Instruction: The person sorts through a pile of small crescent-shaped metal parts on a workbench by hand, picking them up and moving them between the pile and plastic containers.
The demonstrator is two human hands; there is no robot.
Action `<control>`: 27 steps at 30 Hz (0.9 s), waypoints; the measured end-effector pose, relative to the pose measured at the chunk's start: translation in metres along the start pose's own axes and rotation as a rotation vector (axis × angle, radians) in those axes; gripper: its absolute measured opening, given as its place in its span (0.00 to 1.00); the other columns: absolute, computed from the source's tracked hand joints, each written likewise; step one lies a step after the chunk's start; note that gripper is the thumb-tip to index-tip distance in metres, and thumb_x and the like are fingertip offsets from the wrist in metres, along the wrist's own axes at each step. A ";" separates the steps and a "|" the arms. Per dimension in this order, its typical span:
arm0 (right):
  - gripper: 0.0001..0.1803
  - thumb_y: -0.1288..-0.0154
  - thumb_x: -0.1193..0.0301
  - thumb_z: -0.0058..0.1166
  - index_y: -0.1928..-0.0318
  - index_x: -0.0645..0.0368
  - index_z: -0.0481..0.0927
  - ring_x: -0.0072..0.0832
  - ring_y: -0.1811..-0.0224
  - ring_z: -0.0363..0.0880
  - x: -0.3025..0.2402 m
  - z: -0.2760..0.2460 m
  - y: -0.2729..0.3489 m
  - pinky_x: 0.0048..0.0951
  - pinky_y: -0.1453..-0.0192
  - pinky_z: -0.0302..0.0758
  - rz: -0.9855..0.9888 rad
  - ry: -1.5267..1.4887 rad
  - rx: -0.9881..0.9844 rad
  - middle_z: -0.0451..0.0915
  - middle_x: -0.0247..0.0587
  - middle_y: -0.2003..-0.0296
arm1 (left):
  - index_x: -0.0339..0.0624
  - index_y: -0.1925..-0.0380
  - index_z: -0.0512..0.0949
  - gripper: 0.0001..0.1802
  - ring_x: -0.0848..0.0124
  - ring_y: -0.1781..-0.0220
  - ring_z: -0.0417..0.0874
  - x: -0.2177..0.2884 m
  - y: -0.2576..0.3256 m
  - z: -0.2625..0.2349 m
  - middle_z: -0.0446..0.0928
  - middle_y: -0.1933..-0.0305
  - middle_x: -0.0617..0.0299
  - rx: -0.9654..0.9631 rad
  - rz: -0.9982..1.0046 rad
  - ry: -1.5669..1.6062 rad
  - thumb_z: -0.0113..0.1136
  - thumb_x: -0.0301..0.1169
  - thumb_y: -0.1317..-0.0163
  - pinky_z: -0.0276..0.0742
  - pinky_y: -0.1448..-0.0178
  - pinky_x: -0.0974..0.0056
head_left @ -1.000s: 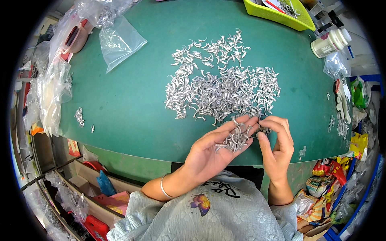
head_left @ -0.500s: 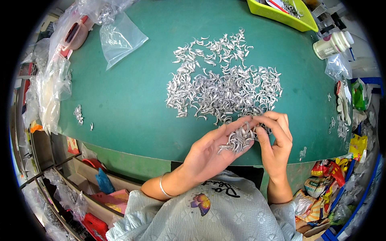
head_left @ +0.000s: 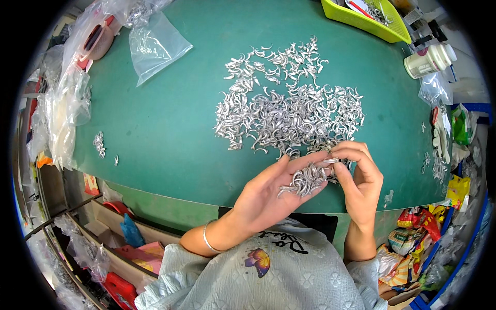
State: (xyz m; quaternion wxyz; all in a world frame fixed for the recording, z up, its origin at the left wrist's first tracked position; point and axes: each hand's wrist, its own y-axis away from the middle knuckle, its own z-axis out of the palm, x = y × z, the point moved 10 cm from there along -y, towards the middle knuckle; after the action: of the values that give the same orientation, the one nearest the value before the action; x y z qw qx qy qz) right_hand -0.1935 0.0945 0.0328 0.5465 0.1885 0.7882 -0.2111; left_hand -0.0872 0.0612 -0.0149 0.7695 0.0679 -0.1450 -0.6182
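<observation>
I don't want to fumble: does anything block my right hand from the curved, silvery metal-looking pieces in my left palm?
Nothing visible does: your bare right hand is beside the curved, silvery pieces on your open left hand.

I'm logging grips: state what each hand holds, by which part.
Curved silvery pieces lie on the open left hand; right hand seemingly pinches one piece by its end.

From afar I'm looking at what seems a small workshop: silvery curved pieces (head_left: 284,116) heaped mid-way across a green table (head_left: 170,119), a lime basket (head_left: 361,25) by its far right edge, plastic bags (head_left: 67,119) crowding its left.
</observation>
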 end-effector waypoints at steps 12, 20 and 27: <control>0.08 0.38 0.81 0.49 0.59 0.69 0.75 0.28 0.58 0.75 0.027 0.012 0.009 0.30 0.52 0.73 0.179 -0.593 0.011 0.72 0.47 0.53 | 0.26 0.36 0.49 0.34 0.55 0.28 0.50 0.005 0.002 0.009 0.53 0.32 0.46 -0.044 0.041 0.000 0.26 0.47 0.30 0.42 0.27 0.53; 0.07 0.38 0.81 0.50 0.59 0.68 0.76 0.31 0.49 0.70 0.041 0.017 0.015 0.32 0.43 0.66 0.285 -0.778 -0.013 0.72 0.46 0.51 | 0.27 0.35 0.48 0.35 0.57 0.29 0.52 0.004 0.003 0.011 0.53 0.31 0.48 -0.061 0.040 0.015 0.28 0.48 0.31 0.43 0.27 0.52; 0.11 0.46 0.81 0.55 0.60 0.67 0.77 0.34 0.46 0.68 0.000 0.003 0.009 0.35 0.41 0.64 0.006 -0.126 0.068 0.71 0.47 0.50 | 0.29 0.34 0.47 0.36 0.60 0.30 0.54 0.005 0.002 0.007 0.50 0.30 0.48 -0.047 0.039 0.035 0.29 0.49 0.31 0.44 0.27 0.53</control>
State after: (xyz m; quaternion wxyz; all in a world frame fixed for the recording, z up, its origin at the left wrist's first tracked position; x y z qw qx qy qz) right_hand -0.1864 0.1009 0.0310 0.5888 0.1955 0.7442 -0.2476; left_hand -0.0865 0.0576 -0.0069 0.7852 0.0577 -0.1182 -0.6051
